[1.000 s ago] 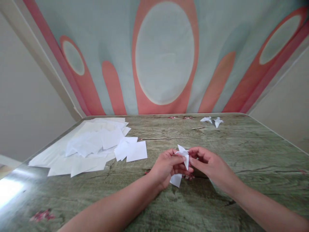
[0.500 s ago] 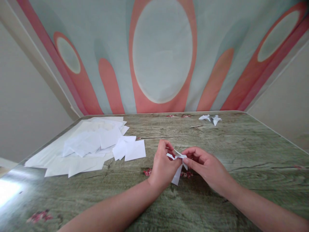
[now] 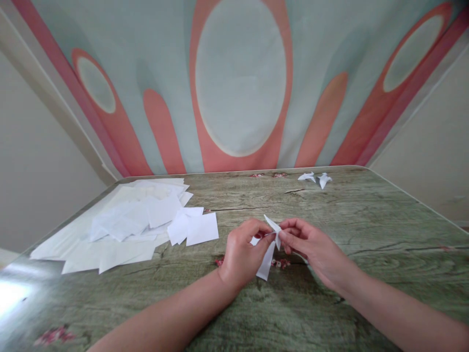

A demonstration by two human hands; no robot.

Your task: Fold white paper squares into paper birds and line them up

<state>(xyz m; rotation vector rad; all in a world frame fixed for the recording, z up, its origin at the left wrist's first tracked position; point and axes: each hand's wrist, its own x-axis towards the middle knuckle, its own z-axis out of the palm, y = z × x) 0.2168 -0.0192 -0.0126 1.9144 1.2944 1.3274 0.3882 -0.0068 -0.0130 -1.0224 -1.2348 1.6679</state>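
Note:
Between my two hands is a small piece of folded white paper (image 3: 274,228), with a pointed flap sticking up and away from me. My left hand (image 3: 246,252) pinches its left side between thumb and forefinger. The fingertips of my right hand (image 3: 306,242) grip its right side, thumb nearest me. Below the fingers, a white paper strip (image 3: 266,264) slants down toward the tabletop; whether it belongs to the folded piece I cannot tell. Parts of the paper are hidden behind my fingers.
A wide spread of white paper sheets (image 3: 120,244) covers the table's left side. Small square papers (image 3: 202,229) lie at its right edge. Two small folded paper figures (image 3: 324,181) rest near the back edge of the wood-grain table (image 3: 384,230). A patterned cloth (image 3: 242,78) hangs behind.
The folded paper has turned, and its flap now stands up more steeply between my hands. My left hand has shifted slightly left and its fingers have curled lower. The whole view has moved a little.

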